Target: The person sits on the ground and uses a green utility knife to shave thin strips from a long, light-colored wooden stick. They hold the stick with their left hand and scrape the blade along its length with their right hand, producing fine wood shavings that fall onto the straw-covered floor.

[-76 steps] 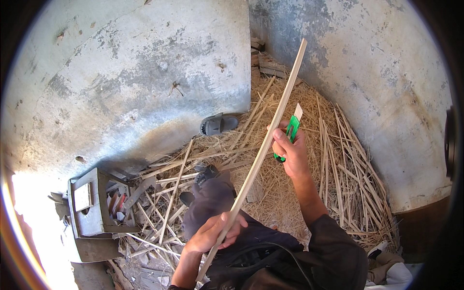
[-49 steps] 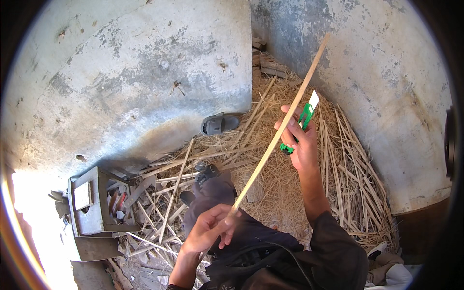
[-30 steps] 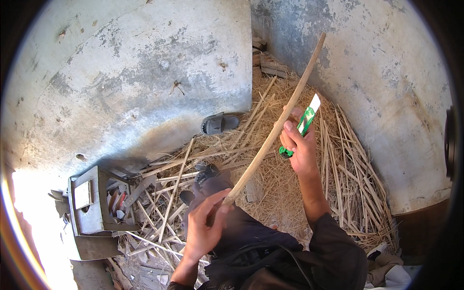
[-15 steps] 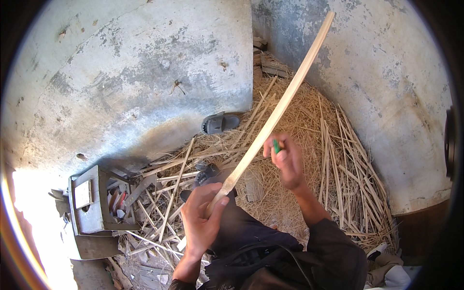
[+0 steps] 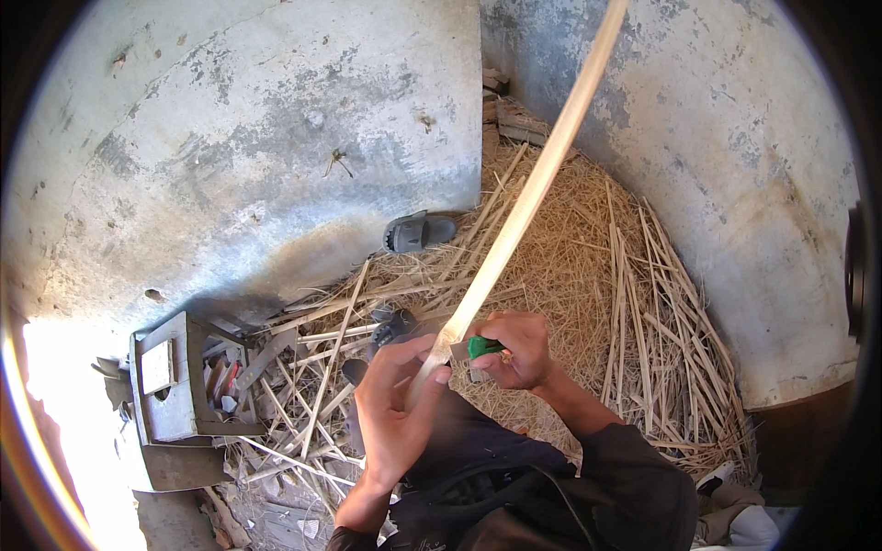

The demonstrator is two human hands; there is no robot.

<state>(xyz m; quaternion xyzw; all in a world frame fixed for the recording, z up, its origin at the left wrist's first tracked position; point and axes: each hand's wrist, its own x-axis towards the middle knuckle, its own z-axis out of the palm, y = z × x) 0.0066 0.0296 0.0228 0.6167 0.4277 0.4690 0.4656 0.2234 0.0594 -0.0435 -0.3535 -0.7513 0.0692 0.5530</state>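
Observation:
A long pale bamboo strip (image 5: 542, 174) rises slantwise from lower left to the top edge of the view. My left hand (image 5: 393, 409) is closed around its lower end, just under a darker node. My right hand (image 5: 524, 351) grips a small knife (image 5: 480, 346) with a green handle. Its short blade meets the strip's right side at the node, close to my left fingertips. Part of the handle is hidden inside my right fingers.
Split bamboo strips (image 5: 657, 340) lean along the right wall, and more lie crisscross at left. Shavings (image 5: 560, 266) cover the floor. A grey slipper (image 5: 418, 233) lies by the far wall. A worn wooden box (image 5: 170, 418) stands at left with small items inside.
My right hand has moved left and down, bringing the knife against the strip at the node. The strip has shifted slightly up and toward the right in my left hand.

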